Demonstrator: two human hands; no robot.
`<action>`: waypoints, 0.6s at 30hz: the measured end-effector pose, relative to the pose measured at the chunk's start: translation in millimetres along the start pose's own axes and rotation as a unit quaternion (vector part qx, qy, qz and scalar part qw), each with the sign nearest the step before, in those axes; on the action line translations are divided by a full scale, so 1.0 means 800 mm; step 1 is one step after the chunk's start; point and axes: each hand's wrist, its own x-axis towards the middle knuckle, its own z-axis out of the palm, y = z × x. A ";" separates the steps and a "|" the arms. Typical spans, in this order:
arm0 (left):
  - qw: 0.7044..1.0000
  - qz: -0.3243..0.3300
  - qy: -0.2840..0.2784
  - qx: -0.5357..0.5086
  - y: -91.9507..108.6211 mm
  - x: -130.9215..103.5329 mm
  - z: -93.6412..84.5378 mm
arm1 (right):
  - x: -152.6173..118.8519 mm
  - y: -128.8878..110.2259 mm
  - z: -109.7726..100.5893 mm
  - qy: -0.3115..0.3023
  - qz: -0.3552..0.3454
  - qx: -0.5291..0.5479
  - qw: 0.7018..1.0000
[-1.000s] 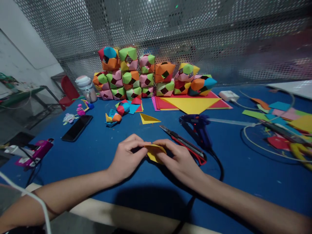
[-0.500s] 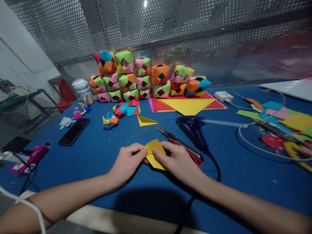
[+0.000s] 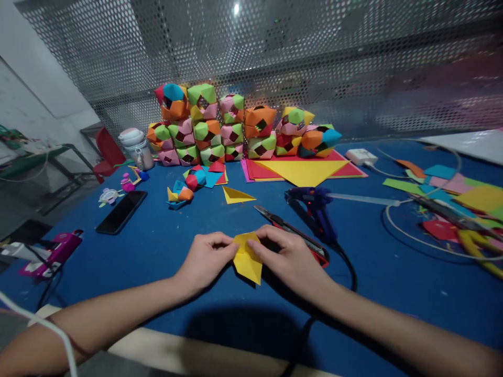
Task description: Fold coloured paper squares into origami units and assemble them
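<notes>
A small folded piece of yellow paper (image 3: pixel 247 263) is held just above the blue table, between both hands. My left hand (image 3: pixel 206 259) pinches its left edge with thumb and fingers. On the other side, my right hand (image 3: pixel 288 256) is closed on the upper right edge, thumb on top. A red and black utility knife (image 3: pixel 291 230) lies just beyond my right hand, with a blue glue gun (image 3: pixel 314 207) behind it. Farther back sits another folded yellow paper piece (image 3: pixel 236 196). Fingertips beneath the paper are hidden.
Colourful folded-paper balls (image 3: pixel 208 133) are stacked along the back, by a perforated metal screen. Coloured sheets (image 3: pixel 356 170) lie before them. A phone (image 3: pixel 121 212) and a purple power strip (image 3: pixel 55 254) are at left; paper scraps (image 3: pixel 479 199) and yellow-handled scissors (image 3: pixel 471 246) at right.
The yellow paper has turned a little, its lower point now hanging nearer to me. My right thumb has shifted from across its middle to its upper right edge.
</notes>
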 end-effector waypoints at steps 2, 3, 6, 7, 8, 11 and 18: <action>1.000 -0.006 0.001 -0.008 -0.002 0.001 0.000 | 0.001 -0.003 0.001 -0.018 0.022 0.002 1.000; 1.000 -0.004 0.001 -0.011 -0.002 0.001 0.000 | 0.001 -0.005 0.002 -0.034 0.037 0.002 0.999; 1.000 0.018 0.002 -0.007 -0.003 0.000 0.001 | 0.001 -0.011 0.004 -0.073 0.077 -0.010 0.994; 1.000 0.028 0.002 0.001 -0.003 0.000 0.001 | 0.001 -0.013 0.004 -0.079 0.083 -0.015 0.993; 0.999 0.038 0.003 0.011 -0.002 -0.001 0.001 | 0.001 -0.014 0.004 -0.080 0.087 -0.020 0.993; 0.996 0.072 0.005 0.054 -0.001 -0.003 0.001 | 0.000 -0.015 0.003 -0.075 0.091 -0.027 0.993; 0.978 0.172 -0.024 0.116 -0.002 -0.010 0.003 | -0.002 -0.010 0.002 -0.064 0.090 -0.021 0.994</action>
